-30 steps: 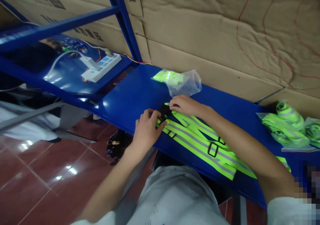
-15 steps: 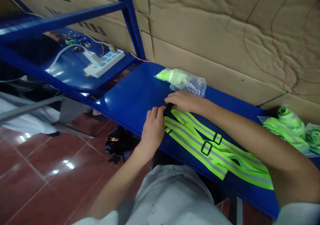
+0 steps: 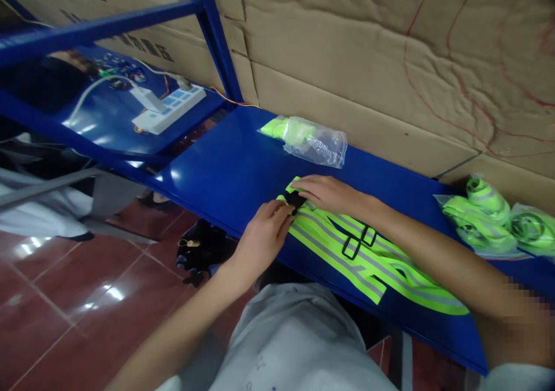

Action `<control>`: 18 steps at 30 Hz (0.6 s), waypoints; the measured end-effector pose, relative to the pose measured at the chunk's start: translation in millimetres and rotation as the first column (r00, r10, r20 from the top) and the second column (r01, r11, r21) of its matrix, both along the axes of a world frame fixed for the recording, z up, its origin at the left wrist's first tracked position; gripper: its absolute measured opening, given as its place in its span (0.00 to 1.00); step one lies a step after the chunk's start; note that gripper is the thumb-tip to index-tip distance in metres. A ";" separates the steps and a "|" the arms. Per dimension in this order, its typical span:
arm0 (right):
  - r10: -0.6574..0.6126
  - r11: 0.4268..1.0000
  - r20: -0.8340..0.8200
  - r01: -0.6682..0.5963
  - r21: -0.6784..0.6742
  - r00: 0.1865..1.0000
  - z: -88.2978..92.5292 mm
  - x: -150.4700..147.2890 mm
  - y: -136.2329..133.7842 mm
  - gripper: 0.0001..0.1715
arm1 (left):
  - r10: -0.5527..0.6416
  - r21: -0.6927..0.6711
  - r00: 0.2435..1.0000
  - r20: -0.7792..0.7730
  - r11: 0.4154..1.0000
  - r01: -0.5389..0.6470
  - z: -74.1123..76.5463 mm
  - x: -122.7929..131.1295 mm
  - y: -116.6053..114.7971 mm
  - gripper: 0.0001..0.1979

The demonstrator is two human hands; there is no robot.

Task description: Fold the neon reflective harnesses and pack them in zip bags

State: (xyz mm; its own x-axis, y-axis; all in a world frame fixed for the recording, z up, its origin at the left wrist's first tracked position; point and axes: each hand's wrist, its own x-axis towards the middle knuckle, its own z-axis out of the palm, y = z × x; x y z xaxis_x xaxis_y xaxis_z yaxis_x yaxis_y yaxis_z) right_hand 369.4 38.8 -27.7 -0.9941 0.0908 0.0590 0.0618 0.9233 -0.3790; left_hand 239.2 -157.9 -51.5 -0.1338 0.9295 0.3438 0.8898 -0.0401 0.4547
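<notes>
A neon-yellow reflective strap vest with grey stripes and black slider buckles lies flat on the blue shelf. At its left end sits a black buckle. My left hand pinches the strap end beside that buckle from the near side. My right hand rests on the strap from the far side, its fingertips closed on the buckle. Both forearms reach in from the lower edge.
A clear plastic bag with a folded neon vest lies behind my hands near the cardboard wall. More bagged neon vests lie at the right. A white power strip sits on the left shelf. Red tile floor below.
My hands and the strap end have shifted slightly toward me and the right. The strap lies flatter and my right fingers now press on the buckle.
</notes>
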 end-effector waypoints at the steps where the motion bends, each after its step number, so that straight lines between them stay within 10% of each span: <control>1: -0.024 1.000 0.000 0.024 -0.010 1.000 2.0 -6.3 2.6 0.21 | 0.042 -0.005 0.998 0.040 0.999 -0.042 1.4 -1.3 0.6 0.11; 6: -0.073 0.993 0.031 0.075 -0.093 0.997 4.2 -28.6 16.6 0.25 | 0.213 -0.013 0.977 0.004 0.977 -0.213 1.4 -5.3 -0.8 0.11; 18: -0.337 0.933 0.028 0.338 -0.122 0.941 -9.9 -18.4 -0.2 0.13 | 0.097 0.039 0.989 -0.110 0.995 -0.093 -12.9 19.3 -1.9 0.13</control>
